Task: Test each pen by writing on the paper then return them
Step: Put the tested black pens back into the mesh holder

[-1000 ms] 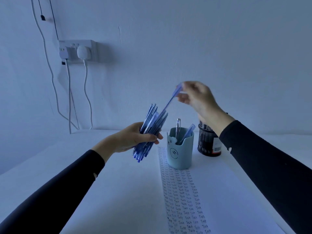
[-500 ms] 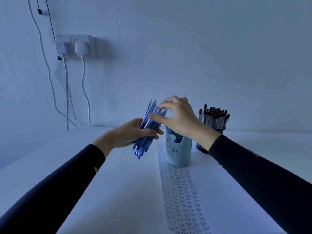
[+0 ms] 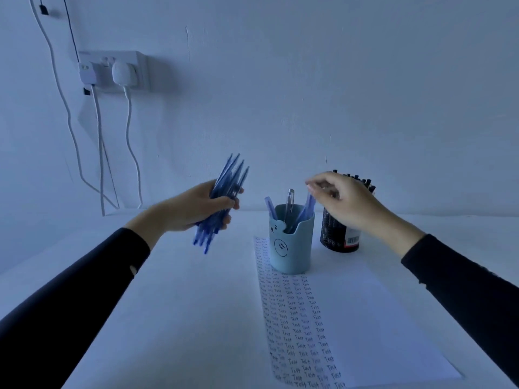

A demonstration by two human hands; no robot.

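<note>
My left hand (image 3: 196,210) grips a bundle of several blue pens (image 3: 222,197), tips pointing down, held above the table left of the cup. A light blue cup (image 3: 290,248) with a smiley face stands on the paper (image 3: 351,318) and holds three pens (image 3: 289,203). My right hand (image 3: 342,200) hovers just above and right of the cup's rim with relaxed, loosely curled fingers holding nothing; its fingertips are close to the top of the rightmost pen in the cup. Columns of the word "Test" fill the paper's left part.
A black mesh holder (image 3: 339,234) full of dark pens stands behind my right hand, right of the cup. A wall socket (image 3: 112,71) with plugs and hanging cables (image 3: 129,141) is at the upper left. The white table (image 3: 182,318) extends to the left.
My right hand took one pen from the bundle, brought it down into the blue cup and let go. It has since lifted to the right. The left hand drifted slightly left with the bundle.
</note>
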